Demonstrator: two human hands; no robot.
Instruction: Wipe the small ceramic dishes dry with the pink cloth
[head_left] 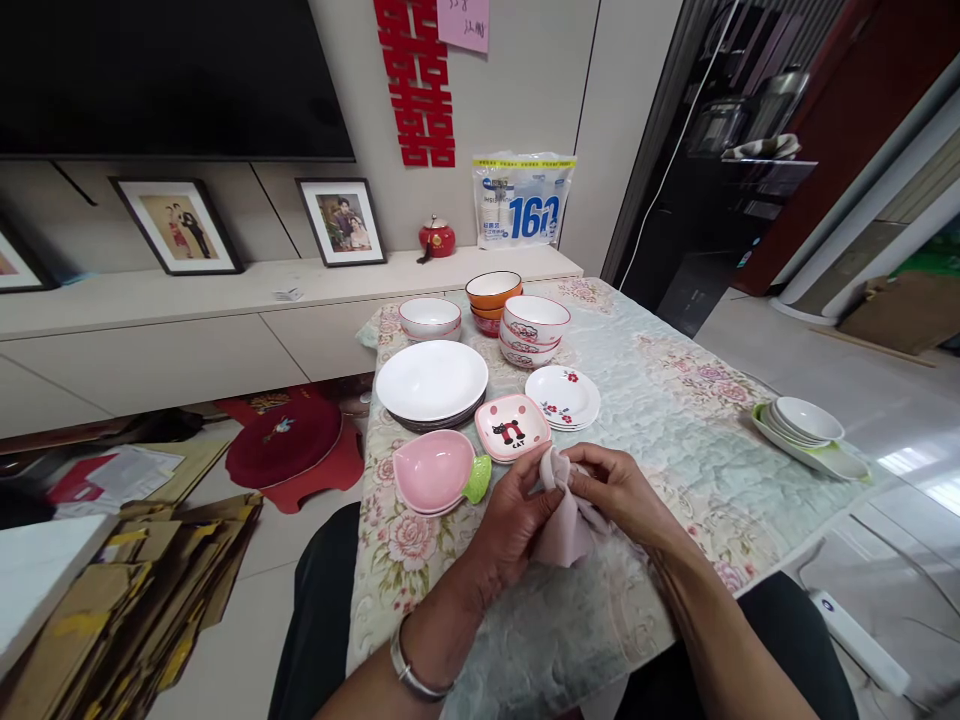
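Both my hands meet over the near part of a table with a floral cloth (660, 400). My left hand (517, 520) and my right hand (619, 490) are each closed on a pale pink cloth (570, 520) bunched between them. Just beyond my fingers sits a small pink square dish with a cat picture (512, 427). A pink peach-shaped dish with a green leaf (435, 470) lies to its left. A silver bangle (412, 672) circles my left wrist.
Further back stand a stack of white plates (431, 382), small flowered plates (564, 396), a white bowl (429, 318), flowered bowls (534, 330) and orange bowls (493, 295). White dishes (808, 432) sit at the table's right edge. Flattened cardboard (142, 590) lies on the floor, left.
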